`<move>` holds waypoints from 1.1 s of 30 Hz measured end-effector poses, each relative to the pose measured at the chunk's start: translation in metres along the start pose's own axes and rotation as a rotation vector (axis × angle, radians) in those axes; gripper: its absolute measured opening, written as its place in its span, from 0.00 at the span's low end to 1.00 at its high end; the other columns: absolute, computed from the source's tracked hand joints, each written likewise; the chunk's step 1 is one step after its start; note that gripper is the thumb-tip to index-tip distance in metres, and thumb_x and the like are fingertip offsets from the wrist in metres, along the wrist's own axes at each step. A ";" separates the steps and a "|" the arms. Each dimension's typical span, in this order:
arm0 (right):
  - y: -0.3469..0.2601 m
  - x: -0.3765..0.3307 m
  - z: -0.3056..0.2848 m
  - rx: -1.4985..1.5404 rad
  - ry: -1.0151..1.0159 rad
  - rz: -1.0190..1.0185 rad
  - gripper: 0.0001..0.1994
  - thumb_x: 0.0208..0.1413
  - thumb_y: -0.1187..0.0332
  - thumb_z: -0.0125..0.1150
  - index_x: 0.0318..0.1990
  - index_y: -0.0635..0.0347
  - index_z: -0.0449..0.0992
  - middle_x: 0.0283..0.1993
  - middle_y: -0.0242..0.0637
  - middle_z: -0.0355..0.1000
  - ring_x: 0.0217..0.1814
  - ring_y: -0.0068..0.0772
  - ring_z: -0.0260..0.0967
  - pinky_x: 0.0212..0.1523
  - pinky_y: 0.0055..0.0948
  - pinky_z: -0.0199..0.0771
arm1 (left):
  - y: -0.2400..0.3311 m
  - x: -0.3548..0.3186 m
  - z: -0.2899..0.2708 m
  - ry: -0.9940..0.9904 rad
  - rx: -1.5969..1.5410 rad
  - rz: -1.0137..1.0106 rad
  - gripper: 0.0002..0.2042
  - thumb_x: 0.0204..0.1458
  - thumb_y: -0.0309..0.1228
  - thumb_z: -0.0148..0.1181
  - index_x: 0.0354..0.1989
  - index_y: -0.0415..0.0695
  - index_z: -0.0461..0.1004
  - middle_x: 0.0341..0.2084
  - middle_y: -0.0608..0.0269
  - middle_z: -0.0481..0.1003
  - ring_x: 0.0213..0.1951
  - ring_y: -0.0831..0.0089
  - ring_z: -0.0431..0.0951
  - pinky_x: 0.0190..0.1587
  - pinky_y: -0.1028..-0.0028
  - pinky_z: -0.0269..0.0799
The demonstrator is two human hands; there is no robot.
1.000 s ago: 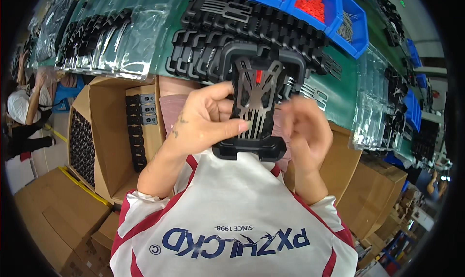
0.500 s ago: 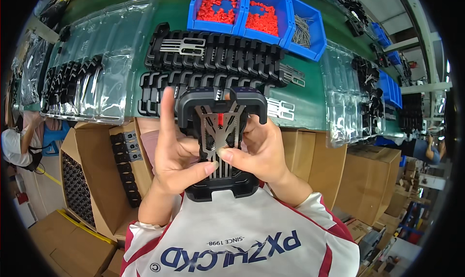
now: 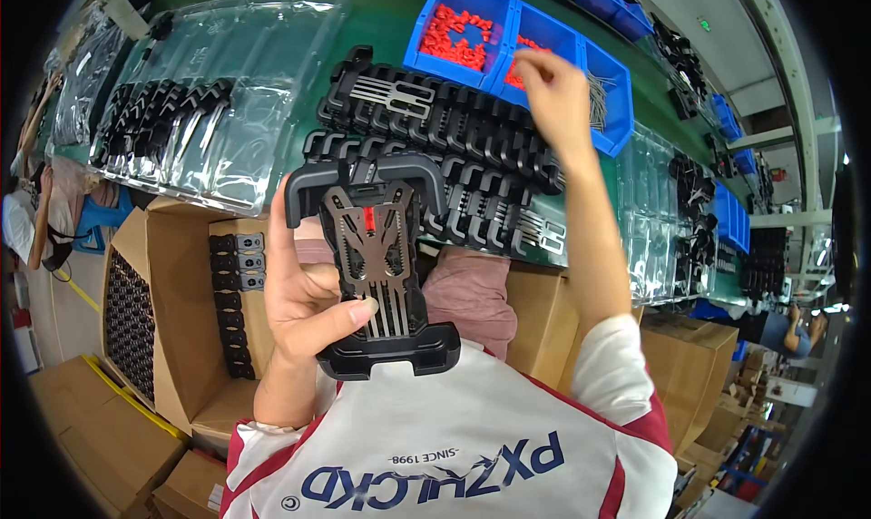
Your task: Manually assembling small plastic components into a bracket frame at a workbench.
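Note:
My left hand (image 3: 304, 306) grips a black phone holder (image 3: 422, 310) by its side, thumb pressed on its metal strips. On top of the holder lie a forked metal plate (image 3: 372, 238) and a small red piece (image 3: 369, 218) near its wide upper jaw. My right hand (image 3: 558, 97) reaches out over the middle blue bin (image 3: 562, 43), which holds small red parts (image 3: 532, 44). Its fingers are curled down, and whatever is between them is hidden. Rows of black holder bodies (image 3: 463, 120) with a slotted metal plate (image 3: 390, 95) on them lie between both hands and the bins.
To the left is a clear plastic tray (image 3: 272, 111) with black clamp parts; another clear tray (image 3: 649, 210) lies right. More red parts fill the left bin (image 3: 454, 38), thin metal pins (image 3: 597, 102) the right one. Open cardboard boxes (image 3: 186, 310) stand below the table edge.
My right hand has let go of the phone holder and moved up and right to the red parts. The holder, now only in my left hand, has shifted left. The whole view has turned slightly.

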State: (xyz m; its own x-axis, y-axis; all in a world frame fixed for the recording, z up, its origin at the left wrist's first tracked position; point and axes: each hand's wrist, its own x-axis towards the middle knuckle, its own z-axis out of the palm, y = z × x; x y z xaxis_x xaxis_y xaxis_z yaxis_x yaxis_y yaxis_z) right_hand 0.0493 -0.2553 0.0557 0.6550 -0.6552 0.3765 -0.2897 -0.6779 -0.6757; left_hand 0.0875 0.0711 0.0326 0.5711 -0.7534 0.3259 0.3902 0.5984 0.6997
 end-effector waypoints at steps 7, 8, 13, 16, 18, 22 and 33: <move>0.083 0.092 0.019 -0.769 -0.291 -0.096 0.12 0.45 0.72 0.51 0.34 0.64 0.80 0.34 0.48 0.77 0.35 0.56 0.74 0.37 0.42 0.74 | 0.003 -0.005 0.008 0.122 0.047 -0.038 0.52 0.39 0.09 0.52 0.69 0.47 0.23 0.46 0.39 0.73 0.42 0.64 0.77 0.37 0.81 0.69; 0.085 0.094 0.021 -0.815 -0.318 -0.099 0.12 0.45 0.71 0.51 0.34 0.64 0.80 0.34 0.48 0.77 0.36 0.56 0.74 0.38 0.42 0.74 | 0.003 -0.006 0.008 0.138 0.060 -0.042 0.52 0.39 0.10 0.52 0.69 0.47 0.23 0.47 0.39 0.73 0.41 0.65 0.77 0.36 0.82 0.68; 0.068 0.091 0.020 -0.940 -0.364 -0.093 0.12 0.43 0.68 0.55 0.34 0.64 0.80 0.32 0.47 0.77 0.33 0.53 0.74 0.38 0.39 0.74 | 0.001 0.006 0.025 0.395 0.040 -0.018 0.52 0.41 0.11 0.53 0.69 0.46 0.22 0.42 0.43 0.76 0.36 0.66 0.78 0.28 0.87 0.63; 0.020 0.057 0.000 -0.238 -0.122 0.015 0.11 0.45 0.69 0.61 0.35 0.67 0.80 0.29 0.41 0.77 0.28 0.34 0.71 0.33 0.25 0.71 | 0.007 0.006 0.017 0.260 -0.013 -0.151 0.50 0.43 0.11 0.52 0.69 0.46 0.23 0.27 0.53 0.78 0.25 0.75 0.74 0.23 0.89 0.58; -0.021 0.013 -0.010 0.208 -0.036 0.104 0.09 0.51 0.72 0.60 0.37 0.69 0.79 0.32 0.39 0.77 0.29 0.27 0.71 0.33 0.18 0.70 | 0.003 0.005 0.009 0.272 0.005 -0.160 0.50 0.43 0.11 0.52 0.69 0.46 0.23 0.23 0.55 0.77 0.20 0.79 0.72 0.22 0.89 0.57; -0.080 -0.078 -0.006 0.820 -0.103 -0.097 0.07 0.46 0.81 0.59 0.35 0.69 0.78 0.39 0.53 0.76 0.41 0.42 0.76 0.44 0.30 0.77 | -0.005 0.005 0.001 0.180 0.052 -0.224 0.52 0.35 0.10 0.52 0.70 0.46 0.28 0.37 0.46 0.76 0.23 0.76 0.75 0.24 0.89 0.65; -0.106 -0.109 -0.002 0.402 -0.261 -0.496 0.07 0.35 0.76 0.64 0.27 0.59 0.78 0.57 0.58 0.65 0.64 0.62 0.56 0.63 0.52 0.58 | -0.008 0.014 0.021 0.211 0.113 -0.222 0.50 0.38 0.11 0.51 0.69 0.44 0.27 0.29 0.50 0.78 0.16 0.82 0.69 0.23 0.91 0.62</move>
State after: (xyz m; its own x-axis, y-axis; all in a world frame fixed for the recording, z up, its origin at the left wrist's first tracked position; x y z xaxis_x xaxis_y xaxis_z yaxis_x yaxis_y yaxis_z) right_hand 0.0075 -0.1130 0.0875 0.8044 -0.1636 0.5712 0.3360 -0.6676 -0.6644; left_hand 0.0778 0.0500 0.0449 0.6226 -0.7821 0.0270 0.4461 0.3830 0.8089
